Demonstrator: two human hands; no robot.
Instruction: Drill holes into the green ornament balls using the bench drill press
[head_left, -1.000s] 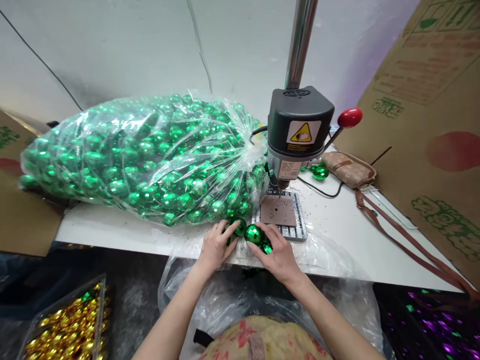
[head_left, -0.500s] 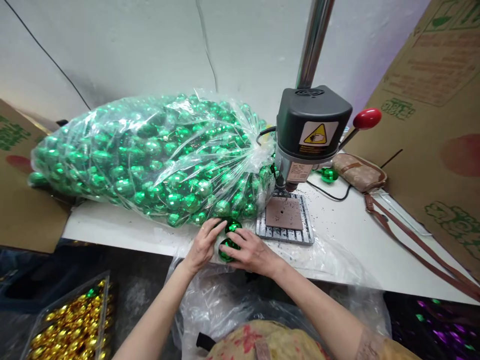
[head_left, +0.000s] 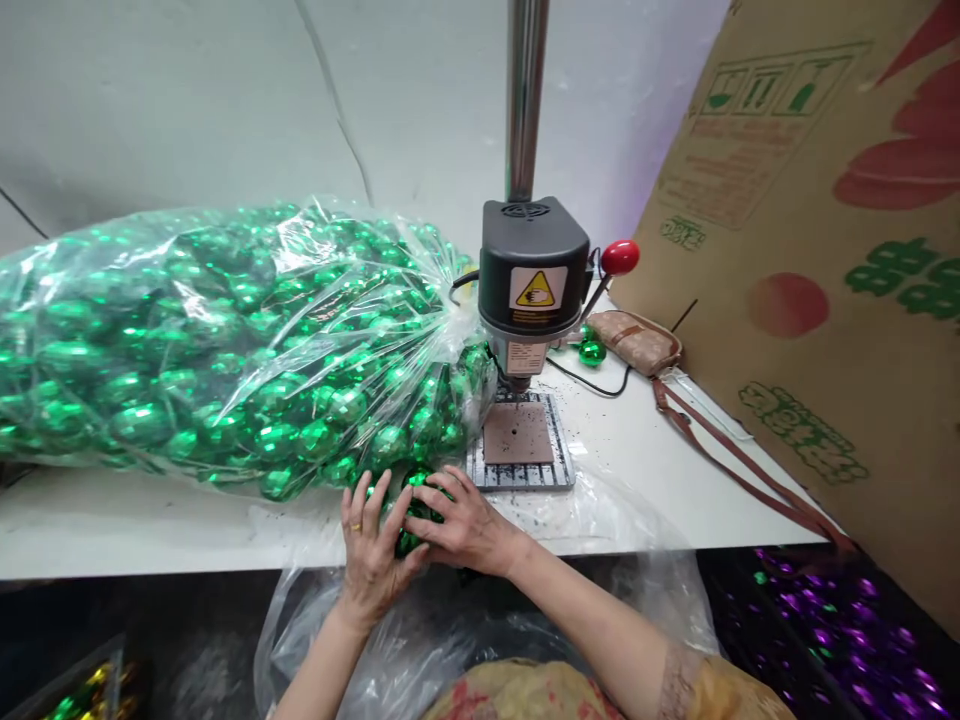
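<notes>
Shiny green faceted balls (head_left: 412,515) are cupped between my two hands at the front edge of the white table. My right hand (head_left: 472,525) curls over them from the right, its fingers across their tops. On the left side of the balls, my left hand (head_left: 371,545) is open with fingers spread, its thumb near the right hand. Just behind lies a big clear plastic bag (head_left: 247,350) packed with similar green balls. How many balls my hands cover is partly hidden.
A small drill press (head_left: 532,265) with a red-knobbed lever (head_left: 619,257) stands behind, its slotted base (head_left: 561,470) holding a brown plate (head_left: 517,435). To the right are a purse (head_left: 637,340), one green ball (head_left: 592,349), a cardboard box (head_left: 750,270) and purple balls (head_left: 847,630).
The view has swung to the right, so the press and bag appear farther left. My left hand's fingers have spread and lie beside the balls; my right hand stays over them.
</notes>
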